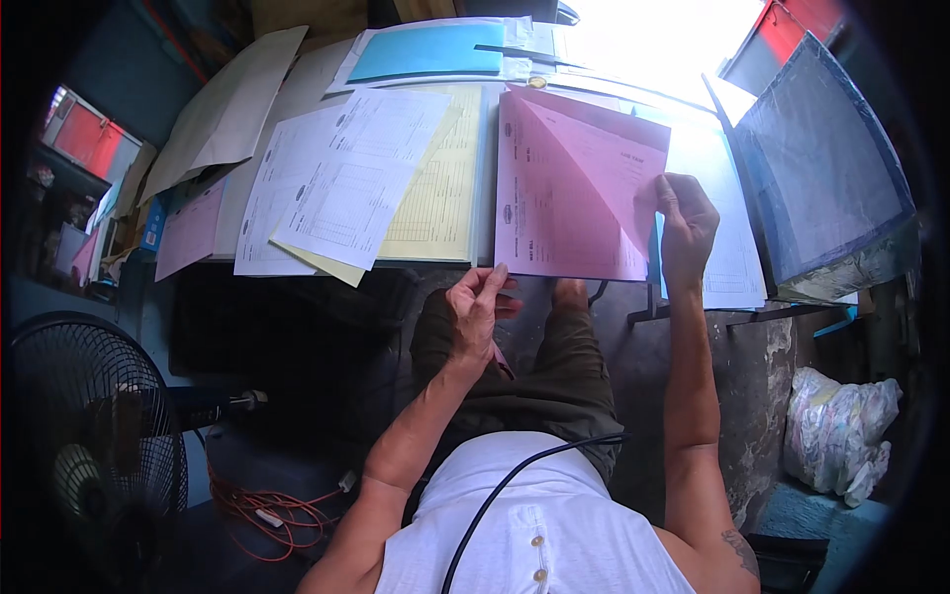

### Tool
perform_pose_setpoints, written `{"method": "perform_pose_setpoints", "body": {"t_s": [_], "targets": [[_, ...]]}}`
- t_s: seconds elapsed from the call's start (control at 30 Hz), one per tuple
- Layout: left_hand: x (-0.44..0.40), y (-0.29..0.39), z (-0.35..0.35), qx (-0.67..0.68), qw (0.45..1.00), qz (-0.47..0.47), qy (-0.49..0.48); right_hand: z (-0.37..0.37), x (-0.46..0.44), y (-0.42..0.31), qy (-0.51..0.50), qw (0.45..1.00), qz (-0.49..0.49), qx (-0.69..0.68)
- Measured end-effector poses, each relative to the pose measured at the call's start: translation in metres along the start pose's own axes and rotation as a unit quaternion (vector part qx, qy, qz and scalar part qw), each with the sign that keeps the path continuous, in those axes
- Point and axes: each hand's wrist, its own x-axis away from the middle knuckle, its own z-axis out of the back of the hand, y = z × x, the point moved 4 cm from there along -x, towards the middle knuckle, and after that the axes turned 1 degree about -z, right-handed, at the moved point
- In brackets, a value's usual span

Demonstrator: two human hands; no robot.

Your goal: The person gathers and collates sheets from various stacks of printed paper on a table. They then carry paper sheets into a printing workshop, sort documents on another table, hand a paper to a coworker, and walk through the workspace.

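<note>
A pink printed form (569,228) lies on a stack in front of me, its top sheet folded back diagonally. My right hand (688,223) is closed in a pinch at the right edge of the lifted pink sheet. At the lower left corner of the pink stack, my left hand (480,307) is closed, thumb on top and fingers curled under the edge. White printed forms (341,178) overlap a yellow form (430,203) to the left. More white forms (717,233) lie just right of the pink ones, partly behind my right hand.
A blue folder (427,51) lies at the table's back. Brown cardboard (223,114) stands at left, a blue-covered box (826,168) at right. Below are a fan (94,416), a coiled orange cord (272,510) and a plastic bundle (841,431). A black cable (515,465) crosses my shirt.
</note>
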Motion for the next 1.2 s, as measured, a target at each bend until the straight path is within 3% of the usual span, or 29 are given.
{"method": "perform_pose_setpoints", "body": {"t_s": [0.3,0.37,0.47,0.53,0.6,0.7,0.83,0.93,1.0,1.03,1.17,1.2], "targets": [[0.025,0.006,0.007,-0.053,0.998,-0.037,0.014,-0.005,0.007,0.010,-0.011,1.000,-0.018,-0.011],[0.031,0.017,0.006,-0.173,0.972,-0.159,0.019,-0.007,0.009,0.012,-0.028,0.999,-0.032,-0.034],[0.033,0.027,-0.007,-0.137,0.976,-0.164,-0.035,-0.012,0.018,0.001,-0.031,0.999,0.018,0.019],[0.027,0.041,-0.018,-0.117,0.981,-0.140,-0.071,-0.023,0.032,-0.024,-0.049,0.993,0.083,0.066],[0.016,0.046,-0.033,0.112,0.980,0.033,-0.160,-0.036,0.051,-0.044,-0.076,0.967,0.231,0.080],[-0.010,0.049,-0.036,0.199,0.955,0.101,-0.197,-0.054,0.091,-0.071,-0.155,0.924,0.310,0.164],[-0.035,0.051,-0.039,0.243,0.940,0.089,-0.222,-0.069,0.130,-0.058,-0.190,0.895,0.350,0.204],[-0.046,0.042,-0.027,0.148,0.967,0.051,-0.200,-0.058,0.119,-0.056,-0.183,0.904,0.315,0.225],[-0.027,0.056,-0.025,-0.155,0.969,-0.027,-0.191,-0.045,0.101,-0.057,-0.150,0.920,0.283,0.227],[-0.031,0.052,-0.024,-0.211,0.951,-0.100,-0.202,-0.039,0.091,-0.059,-0.127,0.920,0.293,0.226],[-0.021,0.059,-0.036,-0.144,0.958,-0.145,-0.203,-0.024,0.058,-0.067,-0.085,0.930,0.286,0.213],[-0.017,0.069,-0.043,-0.276,0.902,-0.255,-0.212,-0.020,0.047,-0.072,-0.074,0.923,0.301,0.227]]}}
